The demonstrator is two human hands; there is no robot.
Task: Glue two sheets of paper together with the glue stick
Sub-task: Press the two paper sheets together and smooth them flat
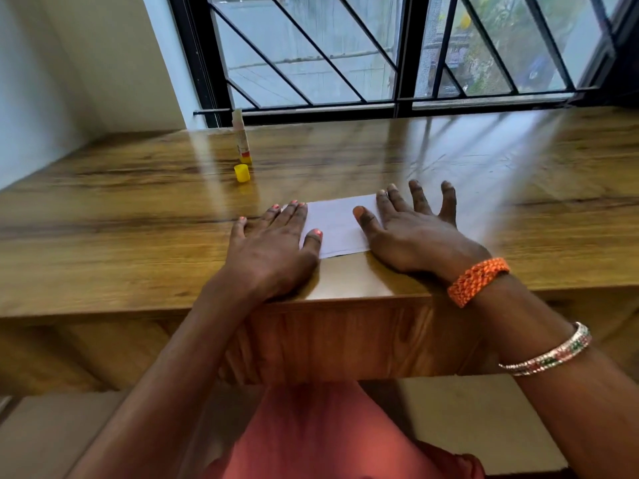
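An uncapped glue stick [241, 140] stands at the far left of the wooden desk [484, 188], its yellow cap [242, 173] just in front. Nearer, white paper [340, 224] lies flat. The left hand [273, 247] and right hand [411, 233], fingers straight and spread, press its two ends.

The wooden table [449, 174] is gleaming, glossy and smooth, grain showing. On it, matt white paper [340, 224] is lying flat. Beyond the paper, the glue stick [241, 138] and yellow cap [242, 173] are looking like plastic, though blurred.
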